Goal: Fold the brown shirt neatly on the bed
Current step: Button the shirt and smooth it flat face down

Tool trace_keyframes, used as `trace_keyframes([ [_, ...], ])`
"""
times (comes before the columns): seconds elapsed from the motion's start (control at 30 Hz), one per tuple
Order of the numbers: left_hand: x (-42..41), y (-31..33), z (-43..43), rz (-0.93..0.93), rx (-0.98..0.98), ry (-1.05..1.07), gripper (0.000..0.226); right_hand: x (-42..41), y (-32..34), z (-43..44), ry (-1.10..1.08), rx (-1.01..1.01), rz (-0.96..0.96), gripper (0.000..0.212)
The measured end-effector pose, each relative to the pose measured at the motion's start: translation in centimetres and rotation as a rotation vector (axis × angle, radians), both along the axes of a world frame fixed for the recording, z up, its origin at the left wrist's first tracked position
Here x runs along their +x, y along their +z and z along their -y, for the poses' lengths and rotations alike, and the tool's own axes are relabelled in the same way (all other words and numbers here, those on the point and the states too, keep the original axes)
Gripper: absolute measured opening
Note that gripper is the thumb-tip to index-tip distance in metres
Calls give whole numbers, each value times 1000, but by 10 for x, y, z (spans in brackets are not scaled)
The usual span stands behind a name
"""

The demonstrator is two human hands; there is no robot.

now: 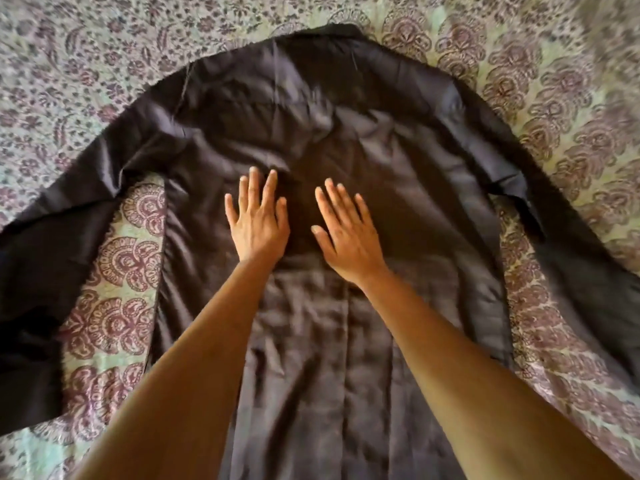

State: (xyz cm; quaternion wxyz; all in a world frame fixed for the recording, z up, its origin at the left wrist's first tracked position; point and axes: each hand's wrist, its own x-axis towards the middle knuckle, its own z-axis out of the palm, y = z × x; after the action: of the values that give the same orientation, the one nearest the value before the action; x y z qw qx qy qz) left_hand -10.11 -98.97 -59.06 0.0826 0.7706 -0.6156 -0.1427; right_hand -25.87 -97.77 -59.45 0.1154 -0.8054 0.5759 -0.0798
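The dark brown shirt [346, 140] lies spread flat on the bed, collar at the far end, hem toward me. Its two long sleeves run out and down along both sides, the left sleeve [41, 271] wider and bunched, the right sleeve [581, 271] narrower. My left hand [258, 220] rests palm down on the middle of the shirt, fingers apart. My right hand [346, 233] lies flat beside it, a small gap between them, fingers also spread. Neither hand holds any cloth. The fabric near me is wrinkled.
The bed is covered by a patterned spread [114, 306] in pale green with purple floral motifs, visible all round the shirt and between the body and each sleeve. No other objects are in view.
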Motion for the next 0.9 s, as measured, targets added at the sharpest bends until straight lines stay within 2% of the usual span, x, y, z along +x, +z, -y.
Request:
trace_keyframes([
  [0.1,9,-15,24,61,49,33,52,1,-11,35,-70,40,13,59],
  [0.2,9,-18,24,103,17,23,53,-27,-23,53,-210,-3,-63,57],
  [0.27,9,-18,24,103,26,27,53,-55,-24,66,-395,-32,-102,60],
  [0.33,9,-18,24,106,29,23,54,-80,-16,80,-604,45,-113,68],
  [0.4,10,-19,25,107,24,22,55,-85,-8,94,-743,35,-117,72],
  [0.43,10,-20,25,109,19,23,56,-75,-2,101,-699,-16,-115,70],
  [0.5,11,-21,24,113,13,25,57,-41,0,114,-379,-86,-70,63],
  [0.57,11,-22,24,108,12,29,57,-7,-4,123,4,-37,-62,60],
  [0.6,11,-22,25,111,11,28,57,4,-6,127,98,14,-85,60],
  [0.67,10,-22,25,115,14,22,57,6,-7,140,92,81,-103,60],
  [0.73,10,-20,25,113,12,24,57,-6,-4,152,94,64,-102,61],
  [0.83,10,-9,34,97,-80,55,47,-20,2,166,212,-48,-70,52],
  [0.9,13,7,60,85,-181,112,35,-25,4,175,205,-125,-32,46],
])
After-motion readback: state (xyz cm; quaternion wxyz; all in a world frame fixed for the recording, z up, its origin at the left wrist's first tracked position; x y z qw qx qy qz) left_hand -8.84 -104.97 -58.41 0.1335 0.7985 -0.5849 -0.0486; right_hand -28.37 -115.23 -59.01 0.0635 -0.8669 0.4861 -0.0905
